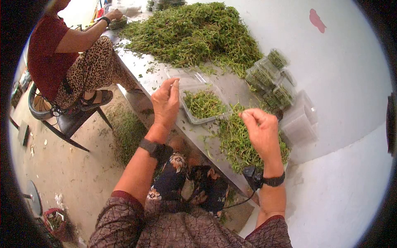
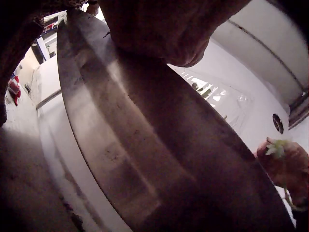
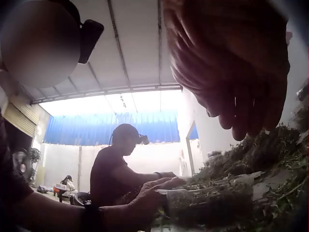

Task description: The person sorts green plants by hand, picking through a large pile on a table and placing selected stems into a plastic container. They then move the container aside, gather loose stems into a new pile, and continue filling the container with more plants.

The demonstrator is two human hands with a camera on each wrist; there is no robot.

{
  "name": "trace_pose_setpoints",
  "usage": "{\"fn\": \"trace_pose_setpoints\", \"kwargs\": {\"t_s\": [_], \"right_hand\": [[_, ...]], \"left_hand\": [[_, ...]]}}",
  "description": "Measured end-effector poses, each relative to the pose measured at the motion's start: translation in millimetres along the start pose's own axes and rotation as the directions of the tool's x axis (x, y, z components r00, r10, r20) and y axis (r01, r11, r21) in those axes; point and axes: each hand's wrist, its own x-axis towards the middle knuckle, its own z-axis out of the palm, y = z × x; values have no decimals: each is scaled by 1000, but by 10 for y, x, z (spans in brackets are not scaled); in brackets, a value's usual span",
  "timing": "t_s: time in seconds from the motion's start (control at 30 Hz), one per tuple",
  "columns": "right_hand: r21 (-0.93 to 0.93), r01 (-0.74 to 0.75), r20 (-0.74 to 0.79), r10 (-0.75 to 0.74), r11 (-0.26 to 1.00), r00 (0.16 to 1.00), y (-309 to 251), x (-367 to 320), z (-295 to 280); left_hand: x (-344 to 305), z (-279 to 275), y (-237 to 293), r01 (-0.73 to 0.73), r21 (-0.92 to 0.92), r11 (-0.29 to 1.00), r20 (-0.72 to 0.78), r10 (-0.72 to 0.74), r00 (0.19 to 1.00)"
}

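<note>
A clear plastic box (image 1: pixel 205 104) partly filled with green sprigs (image 1: pixel 203 103) sits on the metal table, its clear lid (image 1: pixel 186 75) folded back. My left hand (image 1: pixel 165 103) is raised at the box's left side, fingers curled and thumb tip against the forefinger; nothing shows between them. In the right wrist view, the left hand (image 3: pixel 149 193) appears close by the box's rim. My right hand (image 1: pixel 264 131) pinches a small green sprig (image 2: pixel 276 148) between thumb and forefinger, over a loose heap of greens (image 1: pixel 240 144) right of the box.
A large pile of greens (image 1: pixel 194 33) covers the table's far part. Filled clear boxes (image 1: pixel 271 78) are stacked by the wall, with nested clear boxes (image 1: pixel 300 120) nearer. Another person (image 1: pixel 49 53) sits on a chair (image 1: pixel 76 122) at left. Fallen greens (image 1: pixel 126 132) lie on the floor.
</note>
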Motion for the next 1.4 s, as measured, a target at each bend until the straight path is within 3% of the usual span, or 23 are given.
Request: {"fn": "trace_pose_setpoints", "kwargs": {"t_s": [0.07,0.17,0.23,0.3,0.37,0.63,0.7,0.83,0.9,1.0,1.1,1.17,1.2,1.27,1.3,1.37,1.4], "right_hand": [[3,-13,-36,13,1000,999,46,-203,14],[-34,-18,-38,17,999,999,9,-425,39],[-208,180,19,-180,961,984,-92,-517,51],[-243,225,37,-223,944,974,-218,-630,67],[-288,350,84,-341,891,936,-379,-723,59],[-226,187,-77,-209,956,975,-190,-1188,204],[-122,134,-126,-149,983,981,-108,-1284,213],[-111,96,-236,-120,989,964,11,-1438,154],[-110,77,-274,-105,991,956,65,-1504,102],[-83,35,-324,-60,996,944,146,-1590,67],[-58,6,-354,-27,998,935,207,-1644,52],[-57,1,-366,-22,998,930,248,-1670,45],[-38,-9,-373,-6,999,928,271,-1686,47],[-15,-26,-380,18,1000,925,316,-1715,48],[0,-22,-383,20,1000,924,338,-1726,52],[18,-22,-385,27,1000,922,367,-1740,59],[36,-23,-386,35,999,922,369,-1743,61]], "left_hand": [[13,19,-86,-145,34,989,-60,146,987],[0,-12,0,-75,17,997,-28,76,997],[1,-2,-37,-104,40,994,-25,105,994],[3,7,-46,-7,-5,1000,13,7,1000],[2,15,-23,-45,-19,999,-3,45,999],[20,-33,-77,-3,-24,1000,64,5,998],[22,-72,-41,64,-74,995,83,-58,995],[7,-155,35,143,-264,954,65,-130,989],[-14,-163,101,10,-262,965,-24,-17,1000],[-93,-195,480,-70,-161,984,9,73,997],[-199,-101,759,-309,-200,930,272,356,894],[-339,-18,1027,-312,-196,930,427,367,826],[-410,50,1107,-314,-196,929,432,370,823],[-549,181,1219,-365,-299,882,559,472,682],[-613,235,1243,-363,-298,883,565,470,678],[-719,325,1257,-468,-301,831,669,534,518],[-758,361,1252,-467,-301,832,674,532,513]]}}
